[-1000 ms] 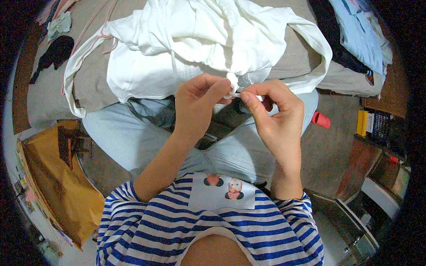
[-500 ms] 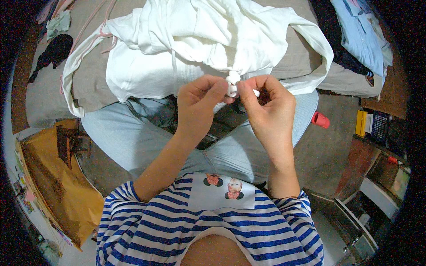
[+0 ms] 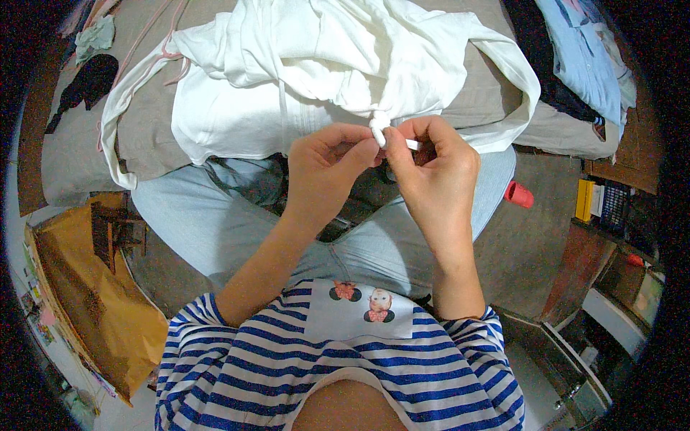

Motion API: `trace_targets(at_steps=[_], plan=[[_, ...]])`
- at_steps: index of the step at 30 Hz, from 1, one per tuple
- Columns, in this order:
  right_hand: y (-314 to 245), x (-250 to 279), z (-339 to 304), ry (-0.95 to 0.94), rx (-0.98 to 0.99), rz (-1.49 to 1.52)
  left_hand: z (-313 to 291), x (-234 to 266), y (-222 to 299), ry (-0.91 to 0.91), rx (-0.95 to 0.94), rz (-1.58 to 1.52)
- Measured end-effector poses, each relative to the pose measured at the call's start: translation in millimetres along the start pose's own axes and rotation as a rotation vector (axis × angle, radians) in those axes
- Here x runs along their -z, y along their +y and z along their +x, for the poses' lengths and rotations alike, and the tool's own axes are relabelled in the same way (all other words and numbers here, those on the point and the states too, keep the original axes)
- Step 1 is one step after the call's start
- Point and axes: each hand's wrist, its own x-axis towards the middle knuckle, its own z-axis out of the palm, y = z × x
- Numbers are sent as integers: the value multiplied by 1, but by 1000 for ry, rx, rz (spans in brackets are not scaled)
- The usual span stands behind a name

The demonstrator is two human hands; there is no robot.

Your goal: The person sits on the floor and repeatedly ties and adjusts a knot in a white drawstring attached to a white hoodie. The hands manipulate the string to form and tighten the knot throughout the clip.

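A white garment (image 3: 223, 108) with long sleeves lies bunched and spread over the bed edge in front of me. From its near middle comes a thick white cord (image 3: 378, 129), looped and knotted close to the cloth. My left hand (image 3: 323, 172) is closed, thumb against fingers, at the left side of the knot. My right hand (image 3: 437, 169) pinches the cord from the right, and a short white end pokes out between its fingers. The fingertips of both hands nearly meet and hide part of the loop.
My legs in light blue jeans (image 3: 194, 215) are spread below the bed edge. A black cloth item (image 3: 88, 82) lies at left, folded blue clothing (image 3: 578, 65) at right. On the floor are a red cup (image 3: 519, 195) and a brown paper bag (image 3: 100, 287).
The white loop between my fingertips has changed shape, now longer and slanted. My right hand has turned slightly, and more of the cord's end shows. The garment stays put.
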Motion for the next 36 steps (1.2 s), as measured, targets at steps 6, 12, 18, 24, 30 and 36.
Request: trace_targets(at_steps=[6, 12, 18, 24, 30, 36], plan=[[3, -1, 3, -22, 19, 35, 3, 2, 1, -14, 0, 56], [14, -7, 2, 238, 176, 183, 6, 0, 3, 10, -9, 13], [23, -7, -27, -223, -516, 785, 7, -2, 1, 57, 48, 43], [17, -16, -19, -200, -592, 1044, 7, 2, 1, 16, -220, 353], [23, -21, -18, -97, -458, 1208, 12, 11, 3, 167, -319, 509], [20, -22, -26, 18, -407, 1207, 8, 58, 15, 337, -192, 440]])
